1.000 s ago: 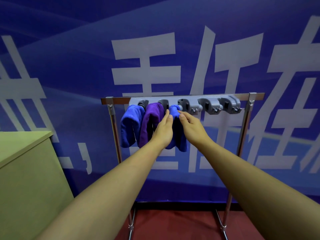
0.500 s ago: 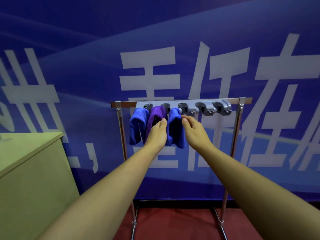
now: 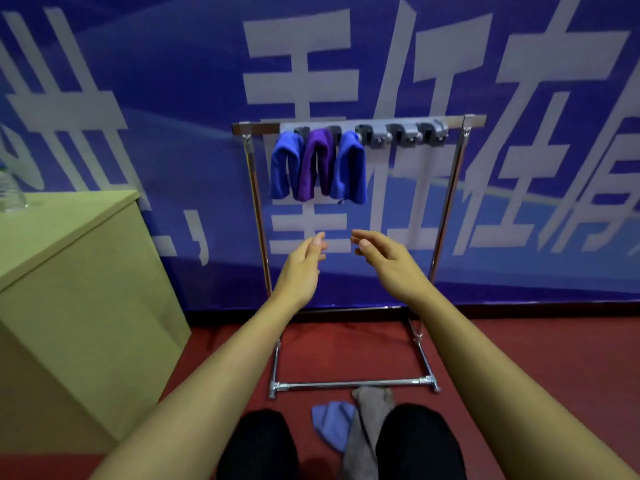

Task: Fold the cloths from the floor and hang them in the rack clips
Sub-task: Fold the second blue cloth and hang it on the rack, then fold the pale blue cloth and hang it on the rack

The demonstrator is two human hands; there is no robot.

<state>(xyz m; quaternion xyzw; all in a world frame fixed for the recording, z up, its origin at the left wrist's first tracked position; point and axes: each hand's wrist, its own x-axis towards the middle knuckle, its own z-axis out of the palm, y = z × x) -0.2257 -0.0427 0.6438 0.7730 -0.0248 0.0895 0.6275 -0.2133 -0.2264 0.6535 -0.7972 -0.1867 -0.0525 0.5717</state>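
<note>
A metal rack (image 3: 450, 188) stands against the blue wall with a grey strip of clips (image 3: 401, 133) along its top bar. Three folded cloths hang from the left clips: a blue cloth (image 3: 284, 168), a purple cloth (image 3: 313, 164) and another blue cloth (image 3: 349, 171). The clips to their right hold nothing. My left hand (image 3: 301, 268) and my right hand (image 3: 388, 261) hover below the hanging cloths, both with fingers apart and holding nothing. On the red floor between my knees lie a light blue cloth (image 3: 332, 420) and a grey cloth (image 3: 367, 424).
A yellow-green cabinet (image 3: 76, 292) stands at the left, with a clear plastic bottle (image 3: 10, 188) on its top. The rack's base bar (image 3: 349, 384) crosses the floor just beyond the loose cloths. My dark-trousered knees (image 3: 263, 445) fill the bottom edge.
Both hands have let go of the third blue cloth and dropped away from the clips. The view has tilted down, bringing the floor cloths into sight.
</note>
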